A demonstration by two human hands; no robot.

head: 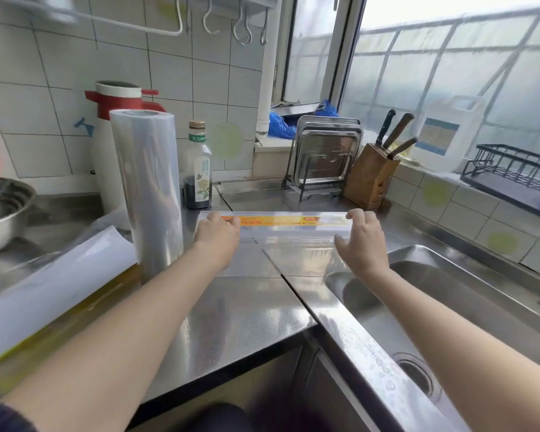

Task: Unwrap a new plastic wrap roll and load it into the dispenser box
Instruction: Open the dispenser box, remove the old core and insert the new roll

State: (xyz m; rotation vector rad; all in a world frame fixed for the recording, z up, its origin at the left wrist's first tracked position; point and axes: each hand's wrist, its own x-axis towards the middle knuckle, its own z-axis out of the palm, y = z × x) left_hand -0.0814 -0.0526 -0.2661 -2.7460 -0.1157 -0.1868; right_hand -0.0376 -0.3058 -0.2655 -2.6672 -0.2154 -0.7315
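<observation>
A clear plastic dispenser box [289,227] with an orange-yellow label lies lengthwise on the steel counter, just behind the sink. My left hand [217,235] grips its left end, fingers curled over the top. My right hand [360,236] holds its right end, fingers over the top edge and thumb on the near side. The plastic wrap roll [148,188] stands upright on the counter to the left of the box, untouched. A white and yellow sheet of wrapping [49,288] lies flat at the counter's left.
A dark sauce bottle [198,169] and a red-and-white thermos [116,101] stand behind the roll. A steel bowl [0,210] sits far left. Metal trays [325,154] in a rack and a knife block [371,176] stand behind the box. The sink [449,307] opens at right.
</observation>
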